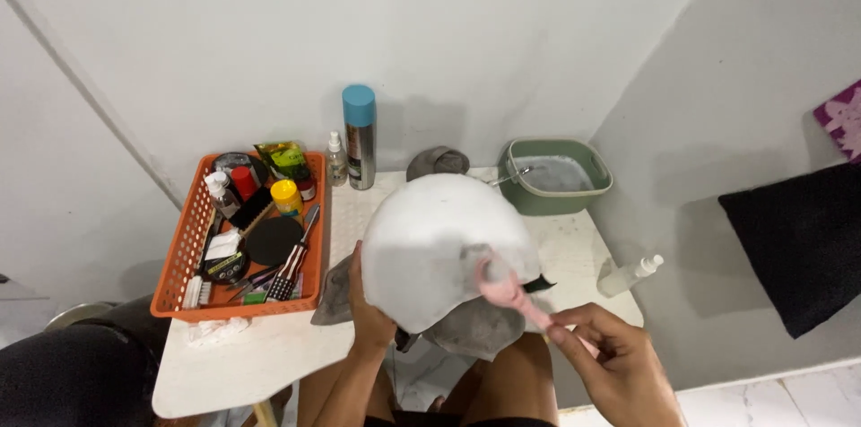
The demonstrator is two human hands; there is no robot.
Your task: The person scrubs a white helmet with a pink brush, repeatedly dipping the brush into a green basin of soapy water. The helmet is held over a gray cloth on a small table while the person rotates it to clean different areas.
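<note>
the left hand (pixel 369 312) grips the lower edge of a foam-covered white helmet (pixel 439 248) at the desk's (pixel 242 364) centre. the right hand (pixel 614 364) pinches a pink brush (pixel 511 292) whose head touches the helmet's 4 o'clock side. an orange basket (pixel 184 248) sits at 9 o'clock, a green basin (pixel 556 178) at 1 o'clock.

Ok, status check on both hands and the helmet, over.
Left hand steadies white helmet from below. Right hand holds pink brush, head on the helmet. Grey cloth under it; orange basket beside, nothing blocking.
</note>
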